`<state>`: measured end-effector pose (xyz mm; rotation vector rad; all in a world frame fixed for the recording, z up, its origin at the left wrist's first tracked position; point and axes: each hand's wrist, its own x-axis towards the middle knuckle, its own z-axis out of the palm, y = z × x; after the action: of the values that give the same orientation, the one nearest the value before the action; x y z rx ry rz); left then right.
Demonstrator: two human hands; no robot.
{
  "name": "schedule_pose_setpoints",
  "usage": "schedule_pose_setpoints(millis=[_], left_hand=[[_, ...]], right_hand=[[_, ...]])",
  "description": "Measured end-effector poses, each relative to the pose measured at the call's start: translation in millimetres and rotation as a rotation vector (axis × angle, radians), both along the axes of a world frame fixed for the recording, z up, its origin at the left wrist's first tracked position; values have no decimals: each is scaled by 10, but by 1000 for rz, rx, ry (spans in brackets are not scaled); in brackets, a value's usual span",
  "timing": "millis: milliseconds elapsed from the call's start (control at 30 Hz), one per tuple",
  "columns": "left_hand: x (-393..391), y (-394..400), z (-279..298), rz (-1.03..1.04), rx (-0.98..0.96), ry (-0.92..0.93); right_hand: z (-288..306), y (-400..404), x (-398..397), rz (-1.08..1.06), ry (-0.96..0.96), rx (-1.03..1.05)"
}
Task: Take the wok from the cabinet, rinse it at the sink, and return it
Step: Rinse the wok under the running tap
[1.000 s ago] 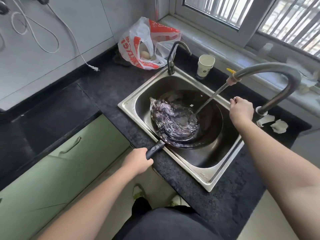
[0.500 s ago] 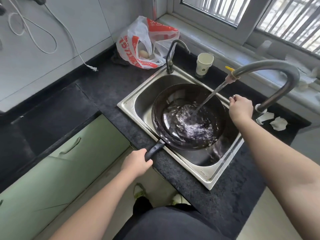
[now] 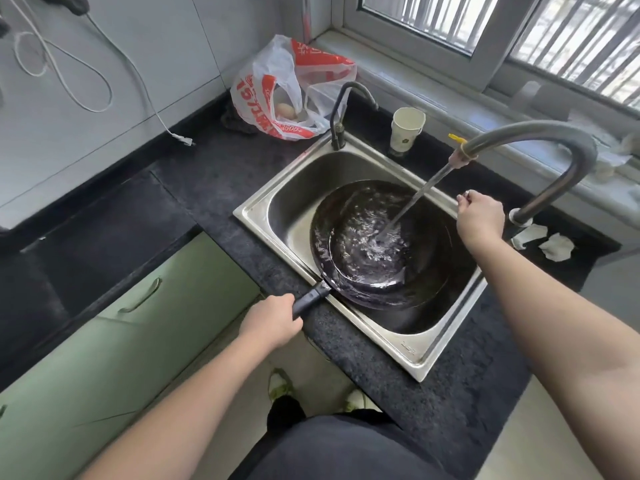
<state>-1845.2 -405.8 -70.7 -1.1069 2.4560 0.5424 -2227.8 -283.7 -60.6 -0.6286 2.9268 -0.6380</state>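
The wok [image 3: 391,247] sits inside the steel sink [image 3: 258,216], tilted, its near rim resting against the sink's front edge where the black handle [image 3: 310,301] crosses over that edge and juts out past the dark stone surface [image 3: 214,181]. The left hand [image 3: 273,322] has its fingers clenched round the end of the handle, out in the open space in front of the surface edge, above the floor. Water runs from the tall curved faucet [image 3: 540,140] in a slanted stream into the wok's middle, where it churns and pools.

The right hand [image 3: 479,218] is at the sink's far-right edge, beside the faucet base, with its fingers curled round something small; what they grasp cannot be made out. The wok fills most of the basin, leaving bare steel at the far-left corner and a strip along the near-right side.

Behind the sink stand 1 smaller dark tap [image 3: 341,112] and 1 paper cup [image 3: 407,128]. A red-and-white plastic bag [image 3: 277,88] lies in the back corner near the wall. 2 crumpled white scraps [image 3: 557,245] lie just beside the faucet base. Left of the sink the surface steps down above a green cabinet [image 3: 114,334].
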Motion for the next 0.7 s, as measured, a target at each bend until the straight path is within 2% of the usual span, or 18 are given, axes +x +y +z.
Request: schedule_pose_setpoints(millis=[133, 367, 500, 700], left_hand=[[29, 174, -102, 113, 0, 26], [65, 252, -174, 311, 175, 153], [42, 223, -152, 311, 183, 144], [-1, 323, -127, 228, 36, 50]], right_hand=[[3, 3, 7, 6, 2, 2], [-14, 2, -6, 20, 28, 19], [-3, -7, 10, 11, 20, 2], [8, 0, 26, 4, 13, -18]])
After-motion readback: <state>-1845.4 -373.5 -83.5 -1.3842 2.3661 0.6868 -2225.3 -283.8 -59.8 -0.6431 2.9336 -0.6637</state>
